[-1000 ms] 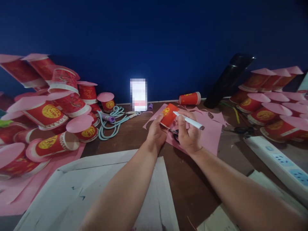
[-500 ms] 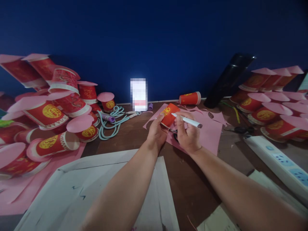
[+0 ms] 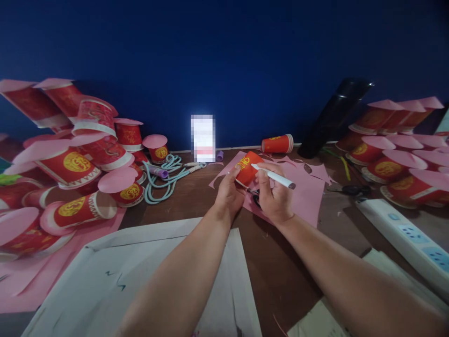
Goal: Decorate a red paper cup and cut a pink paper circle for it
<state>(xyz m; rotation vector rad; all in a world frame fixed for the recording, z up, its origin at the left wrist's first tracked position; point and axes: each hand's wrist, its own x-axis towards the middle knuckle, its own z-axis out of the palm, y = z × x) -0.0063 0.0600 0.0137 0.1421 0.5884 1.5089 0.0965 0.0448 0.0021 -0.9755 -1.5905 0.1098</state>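
Note:
My left hand (image 3: 229, 191) is closed around a red paper cup (image 3: 249, 169) with a yellow print, held tilted above pink paper. In my right hand (image 3: 275, 194) is a white marker (image 3: 278, 179), gripped like a pen with its tip at the cup's side. The fingers partly cover the cup. Beneath the hands lies a cut sheet of pink paper (image 3: 308, 199) with curved pieces removed. The dark handle of what looks like scissors (image 3: 256, 199) shows between the hands, its rest hidden.
Red cups with pink paper discs (image 3: 79, 166) are piled at left, more cups (image 3: 389, 168) at right. Behind are a lit screen (image 3: 202, 138), a red cup stack (image 3: 277, 143) and a black bottle (image 3: 333, 117). A blue cord (image 3: 149, 199), power strip (image 3: 403, 229) and white board (image 3: 140, 271) lie around.
Almost nothing differs. The cup has turned or tilted very slightly in my left hand, and the marker stays at its side with a tiny shift.

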